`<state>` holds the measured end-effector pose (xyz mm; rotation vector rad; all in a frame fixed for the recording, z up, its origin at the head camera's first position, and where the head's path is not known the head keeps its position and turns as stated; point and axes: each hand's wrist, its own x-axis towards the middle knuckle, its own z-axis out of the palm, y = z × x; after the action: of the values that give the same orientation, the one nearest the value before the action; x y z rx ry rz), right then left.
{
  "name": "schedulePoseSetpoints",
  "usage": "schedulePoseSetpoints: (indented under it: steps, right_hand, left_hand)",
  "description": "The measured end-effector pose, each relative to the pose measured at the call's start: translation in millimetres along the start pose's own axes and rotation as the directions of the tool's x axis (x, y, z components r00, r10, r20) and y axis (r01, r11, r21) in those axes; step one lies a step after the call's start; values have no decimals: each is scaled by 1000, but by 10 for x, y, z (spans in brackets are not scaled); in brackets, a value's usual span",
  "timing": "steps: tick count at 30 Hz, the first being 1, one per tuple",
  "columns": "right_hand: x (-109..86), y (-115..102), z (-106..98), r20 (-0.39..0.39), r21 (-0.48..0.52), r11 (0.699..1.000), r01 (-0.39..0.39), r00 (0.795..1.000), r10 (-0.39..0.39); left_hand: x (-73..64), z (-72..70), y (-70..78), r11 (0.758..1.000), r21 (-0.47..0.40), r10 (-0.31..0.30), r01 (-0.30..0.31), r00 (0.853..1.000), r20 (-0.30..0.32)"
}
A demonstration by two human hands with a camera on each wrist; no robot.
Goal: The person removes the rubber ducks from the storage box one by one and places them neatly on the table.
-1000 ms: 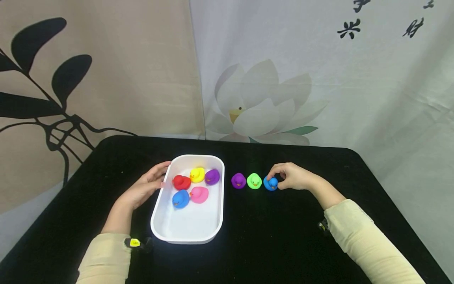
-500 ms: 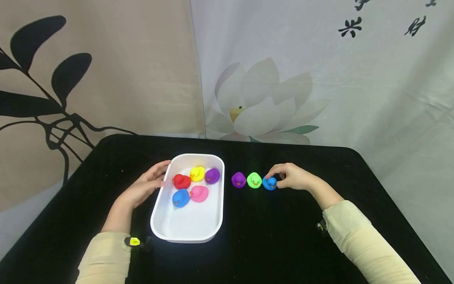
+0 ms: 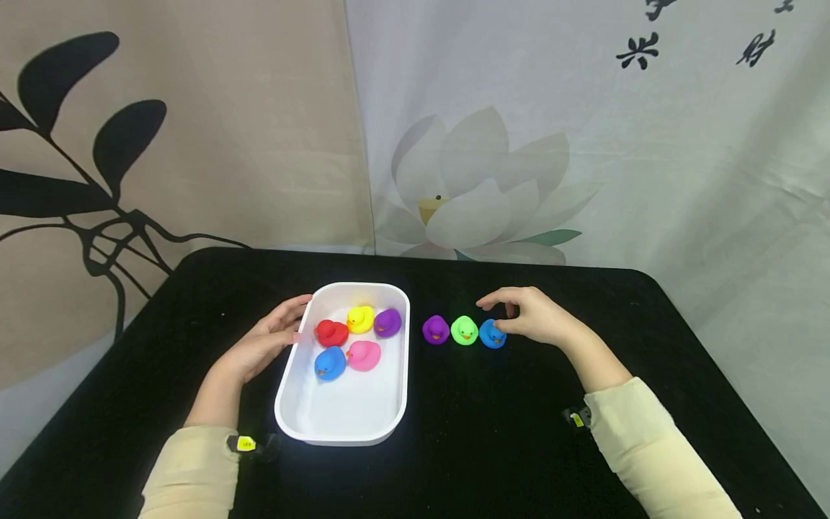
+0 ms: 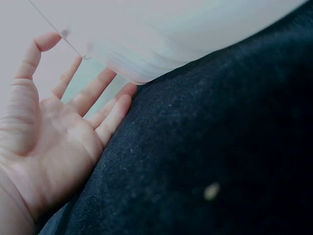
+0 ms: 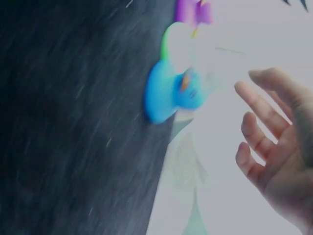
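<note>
Beside the white tray (image 3: 344,425) my left hand (image 3: 267,340) rests its fingertips against the tray's left wall. Its fingers (image 4: 93,90) are spread and nearly straight in the left wrist view, with the thumb up at the rim. My right hand (image 3: 534,317) hovers over the blue rubber duck (image 3: 491,336) at the right end of a row, fingers parted and holding nothing. The right wrist view shows a gap between that hand and the blue duck (image 5: 164,93). Left of it in the row sit a green duck (image 3: 464,331) and a purple duck (image 3: 436,330).
Inside the tray lie a red duck (image 3: 331,333), a yellow duck (image 3: 360,318), a second purple duck (image 3: 387,323), a second blue duck (image 3: 330,363) and a pink duck (image 3: 364,355). A printed curtain (image 3: 493,180) hangs behind the black table (image 3: 493,447).
My right hand has let go of the blue duck and lifted away, its fingers spreading. Before that the duck slid slightly left toward the green one. The left hand and tray have stayed put.
</note>
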<state>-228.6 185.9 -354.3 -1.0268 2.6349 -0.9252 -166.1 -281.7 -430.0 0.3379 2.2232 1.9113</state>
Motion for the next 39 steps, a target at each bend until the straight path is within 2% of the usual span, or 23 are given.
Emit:
schedulePoseSetpoints:
  steps: [6, 12, 21, 25, 28, 34, 39]
  right_hand:
    - [25, -278, 112, -146, -14, 1000, 20, 989, -22]
    - [67, -564, 290, -277, -13, 1000, 20, 960, -23]
    - [172, -938, 582, -373, 43, 998, 43, 928, -24]
    - [230, -1063, 715, -387, 71, 993, 92, 920, -58]
    - [275, -1142, 811, -379, 81, 991, 106, 923, -68]
    - [370, -1293, 993, -296, 135, 990, 28, 955, 13]
    - [450, -1389, 1117, -233, 147, 989, -12, 971, 46]
  left_hand:
    - [-5, 2, 3, 1000, 0, 8, -8, 1000, 2]
    - [-3, 2, 3, 1000, 0, 14, -14, 1000, 1]
    - [1, -1, -2, 1000, 2, 8, -8, 1000, 2]
    - [2, -3, -10, 1000, 3, 10, -10, 1000, 1]
    - [6, -1, -17, 1000, 5, 13, -13, 1000, 1]
    - [11, -5, -28, 1000, 7, 18, -18, 1000, 3]
    - [10, -12, -24, 1000, 4, 14, -14, 1000, 2]
